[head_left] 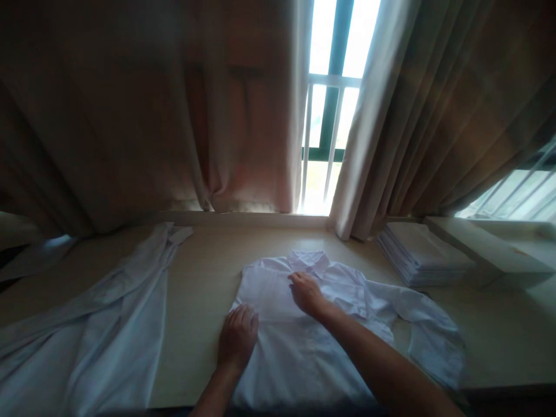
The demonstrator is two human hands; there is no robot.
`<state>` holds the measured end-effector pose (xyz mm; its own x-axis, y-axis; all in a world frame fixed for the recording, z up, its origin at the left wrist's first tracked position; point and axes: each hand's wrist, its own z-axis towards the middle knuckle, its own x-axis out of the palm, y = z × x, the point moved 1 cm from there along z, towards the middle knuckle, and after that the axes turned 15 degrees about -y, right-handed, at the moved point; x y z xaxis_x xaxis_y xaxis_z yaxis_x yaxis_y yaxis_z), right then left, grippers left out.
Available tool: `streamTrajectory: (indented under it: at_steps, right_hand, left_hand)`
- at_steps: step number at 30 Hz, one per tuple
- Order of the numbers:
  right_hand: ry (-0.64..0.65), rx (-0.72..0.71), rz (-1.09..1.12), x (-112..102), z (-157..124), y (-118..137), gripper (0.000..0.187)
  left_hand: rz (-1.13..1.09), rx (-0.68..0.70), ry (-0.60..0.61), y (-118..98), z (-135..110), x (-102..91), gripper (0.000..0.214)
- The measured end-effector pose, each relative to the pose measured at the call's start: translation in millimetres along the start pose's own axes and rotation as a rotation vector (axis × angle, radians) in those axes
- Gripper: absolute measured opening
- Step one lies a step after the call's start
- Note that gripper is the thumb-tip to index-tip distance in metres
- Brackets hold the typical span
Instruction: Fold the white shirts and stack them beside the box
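Sliding looks like the main risk: the white shirt [299, 353] lies spread flat in the near middle of the pale table [204, 278], and thin cloth on a smooth top would probably creep or bunch if either palm pushed sideways rather than straight down, leaving creases across the chest. The long sleeve [434, 330] trails off to the right toward the table's near edge, and its weight could, I judge, drag that shoulder askew. The loose white garments [108, 324] heaped at the left lie apart from the shirt, and the folded stack [423, 255] sits far right below the curtain [434, 116], also apart. The left hand [237, 336] rests open, palm down, fingers together and pointing far, on the shirt's left edge and partly over bare table. The right hand [306, 294] also lies open and flat, palm down just near of the collar [309, 260], its forearm crossing the shirt from the near right. Neither hand grips anything.
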<state>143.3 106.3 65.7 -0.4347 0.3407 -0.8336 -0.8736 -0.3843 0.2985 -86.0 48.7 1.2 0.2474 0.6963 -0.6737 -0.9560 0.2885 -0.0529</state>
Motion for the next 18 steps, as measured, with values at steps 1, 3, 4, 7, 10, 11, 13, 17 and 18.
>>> streamTrajectory:
  at_steps: [1,3,4,7,10,11,13,17,18]
  right_hand:
    - [0.035,-0.07,0.038,15,12,18,0.031]
    - [0.088,-0.18,0.086,44,33,50,0.039]
    - [0.108,-0.217,0.101,57,43,62,0.043]
    - [0.171,-0.231,0.11,93,62,81,0.054]
    - [0.216,-0.171,0.081,117,69,80,0.062]
    - [0.218,-0.161,0.076,121,70,78,0.064]
    - [0.203,-0.173,0.083,126,72,71,0.066]
    - [0.217,-0.213,0.098,126,80,67,0.065]
    - [0.232,-0.214,0.093,124,82,67,0.064]
  left_hand:
    - [-0.003,-0.004,0.003,-1,1,-0.6,0.027]
    - [-0.02,-0.002,0.012,-2,2,-3.2,0.025]
    - [-0.03,-0.004,0.019,-2,3,-4.8,0.025]
    - [-0.042,-0.028,0.057,-1,6,-6.8,0.029]
    - [-0.015,-0.057,0.088,1,3,-2.1,0.038]
    - [-0.006,-0.067,0.102,2,1,0.8,0.043]
    - [0.005,-0.09,0.152,1,-4,6.8,0.053]
    - [0.021,-0.131,0.273,-2,-14,12.6,0.073]
    - [0.022,-0.129,0.302,-2,-16,12.2,0.076]
